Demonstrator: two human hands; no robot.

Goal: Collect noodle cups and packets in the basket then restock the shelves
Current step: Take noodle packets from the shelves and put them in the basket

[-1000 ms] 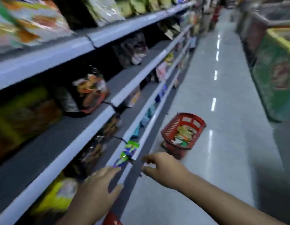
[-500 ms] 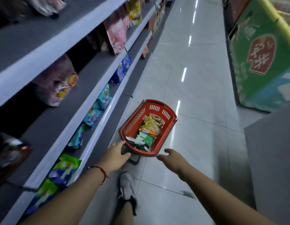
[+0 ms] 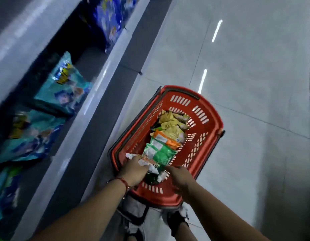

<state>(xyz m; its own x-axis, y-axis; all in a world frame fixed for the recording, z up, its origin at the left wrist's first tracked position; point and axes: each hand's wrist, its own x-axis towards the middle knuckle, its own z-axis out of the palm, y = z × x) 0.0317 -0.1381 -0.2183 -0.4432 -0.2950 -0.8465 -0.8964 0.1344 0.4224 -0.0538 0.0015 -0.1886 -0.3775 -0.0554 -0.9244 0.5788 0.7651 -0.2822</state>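
Aisle floor [image 3: 255, 84]; hands [image 3: 133, 169] in basket [image 3: 215, 119].

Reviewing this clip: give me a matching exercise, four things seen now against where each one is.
Things:
1. red basket
2. teal packets
3. left hand
4. blue packets

Places:
A. shelf, nearer the camera
B. shelf, farther along
C. on the floor
D. gripping a packet in the basket

Pairs: 1-C, 2-A, 3-D, 4-B

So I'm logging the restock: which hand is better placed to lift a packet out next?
Left. The left hand already grips a white packet inside the red basket; the right hand hovers by the near rim, apparently holding nothing.
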